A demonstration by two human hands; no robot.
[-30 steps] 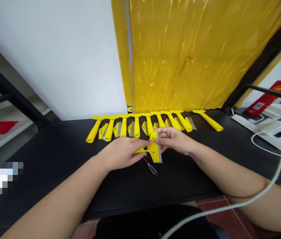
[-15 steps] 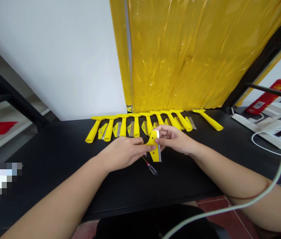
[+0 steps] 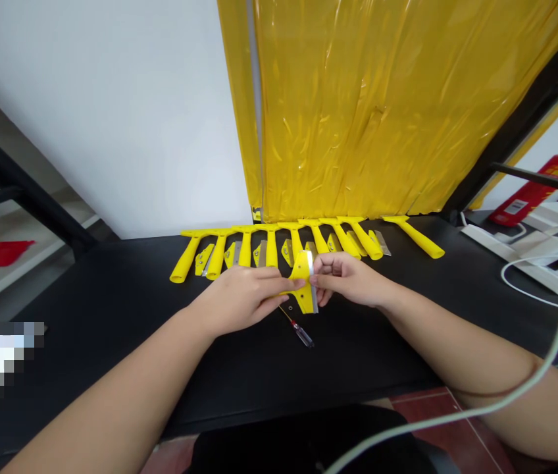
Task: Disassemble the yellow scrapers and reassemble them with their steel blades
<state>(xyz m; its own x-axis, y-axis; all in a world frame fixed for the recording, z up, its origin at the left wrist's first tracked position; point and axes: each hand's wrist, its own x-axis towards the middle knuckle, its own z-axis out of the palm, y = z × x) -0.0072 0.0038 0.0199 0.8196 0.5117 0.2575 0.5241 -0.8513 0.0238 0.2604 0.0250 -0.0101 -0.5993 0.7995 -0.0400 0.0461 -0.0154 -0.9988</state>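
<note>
Your hands are both closed on one scraper, close together just in front of the middle of the bench (image 3: 358, 368). Your left hand (image 3: 239, 301) lies over the handle with its fingers curled across it, and your right hand (image 3: 347, 280) pinches the head from the far side.

The scraper (image 3: 301, 280) is bright yellow plastic, T-shaped, with a steel blade (image 3: 313, 289) along the edge of its wide head. Its short handle runs left into your left hand, so the long axis lies almost crosswise to you. The head stands across that line, reaching away from you and back toward you, with the blade edge facing your right hand. Your fingers cover part of the head, so you can't tell how the blade is seated there.

Just below the scraper, a small screwdriver (image 3: 303, 334) lies on the bench, with its thin shaft pointing up and left toward the head. Beyond your hands, a row of yellow scrapers (image 3: 272, 250) lies along the back of the bench, handles toward you, with small yellow pieces carrying steel blades (image 3: 260, 253) between them. Nothing stands between your hands and that row. Yellow plastic sheeting (image 3: 358, 112) hangs behind it. Off to the right are a power strip (image 3: 516, 250) and a white cable (image 3: 540, 289).
</note>
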